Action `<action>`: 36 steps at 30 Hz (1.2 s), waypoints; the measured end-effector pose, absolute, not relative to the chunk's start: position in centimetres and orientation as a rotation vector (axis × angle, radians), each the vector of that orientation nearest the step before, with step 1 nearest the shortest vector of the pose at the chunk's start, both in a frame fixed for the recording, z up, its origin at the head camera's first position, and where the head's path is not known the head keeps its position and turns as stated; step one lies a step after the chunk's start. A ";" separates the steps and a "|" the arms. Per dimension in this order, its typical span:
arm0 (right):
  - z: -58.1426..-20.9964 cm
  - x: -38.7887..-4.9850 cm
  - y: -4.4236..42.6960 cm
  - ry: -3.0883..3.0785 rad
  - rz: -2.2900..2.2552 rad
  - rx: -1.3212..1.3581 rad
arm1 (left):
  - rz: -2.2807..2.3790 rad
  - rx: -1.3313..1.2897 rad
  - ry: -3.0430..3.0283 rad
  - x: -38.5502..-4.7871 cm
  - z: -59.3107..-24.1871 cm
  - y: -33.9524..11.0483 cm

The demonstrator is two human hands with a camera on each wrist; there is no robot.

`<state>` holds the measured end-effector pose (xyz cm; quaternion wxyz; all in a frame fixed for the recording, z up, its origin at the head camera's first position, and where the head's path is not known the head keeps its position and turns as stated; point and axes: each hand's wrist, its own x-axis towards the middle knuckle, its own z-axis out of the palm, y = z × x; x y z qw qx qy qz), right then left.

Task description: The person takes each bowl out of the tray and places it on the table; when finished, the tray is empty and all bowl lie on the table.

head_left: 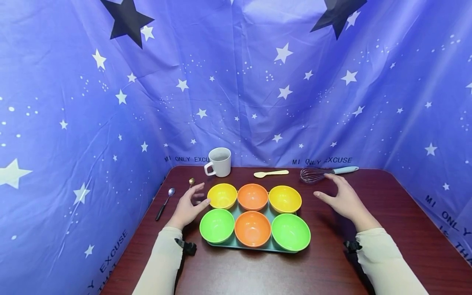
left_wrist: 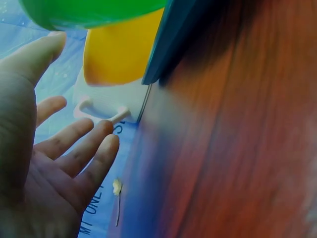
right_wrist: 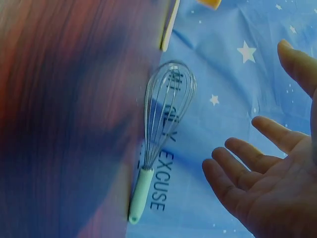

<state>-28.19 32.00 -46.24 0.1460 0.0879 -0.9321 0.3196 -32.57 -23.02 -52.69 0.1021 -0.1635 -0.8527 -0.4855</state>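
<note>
A teal tray (head_left: 254, 247) bears two rows of bowls: a yellow bowl (head_left: 222, 197), an orange bowl (head_left: 252, 198) and another yellow one behind, with a green bowl (head_left: 216, 226), an orange one and a second green bowl (head_left: 291, 232) in front. My left hand (head_left: 187, 207) is beside the left bowls, fingers loosely spread, holding nothing; its thumb is close to the yellow bowl's rim, and I cannot tell if they touch. To the tray's right my right hand (head_left: 344, 199) hovers with nothing in its fingers. Beyond it lies a whisk (right_wrist: 142, 193) with a pale handle.
Along the back stand a white mug (head_left: 222, 162) and a cream spoon (head_left: 271, 174) lying flat. Left of the left hand lie a dark-handled spoon (head_left: 164, 205) and a small gold-coloured utensil (head_left: 191, 181), partly hidden by the hand. Starry blue cloth (head_left: 236, 90) encloses the table's sides and back.
</note>
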 end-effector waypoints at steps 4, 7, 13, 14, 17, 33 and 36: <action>-46.4 -28.6 31.1 -2.711 0.953 0.256 | -1.517 -0.536 -2.510 -32.6 -52.9 -22.7; -46.3 -28.7 30.3 -2.727 0.991 0.259 | -1.586 -0.566 -2.499 -32.6 -53.1 -22.6; -46.1 -29.2 29.0 -2.750 1.090 0.285 | -1.619 -0.571 -2.533 -32.5 -53.2 -22.4; -46.1 -29.3 28.8 -2.749 1.106 0.291 | -1.618 -0.565 -2.543 -32.4 -53.2 -22.4; -46.3 -29.6 28.3 -2.747 1.155 0.296 | -1.617 -0.560 -2.567 -32.5 -53.3 -22.4; -48.7 -29.9 26.2 -2.666 1.573 0.297 | -1.711 -0.600 -2.528 -32.6 -54.1 -22.5; -49.0 -30.0 26.0 -2.661 1.633 0.304 | -1.701 -0.601 -2.535 -32.6 -54.1 -22.6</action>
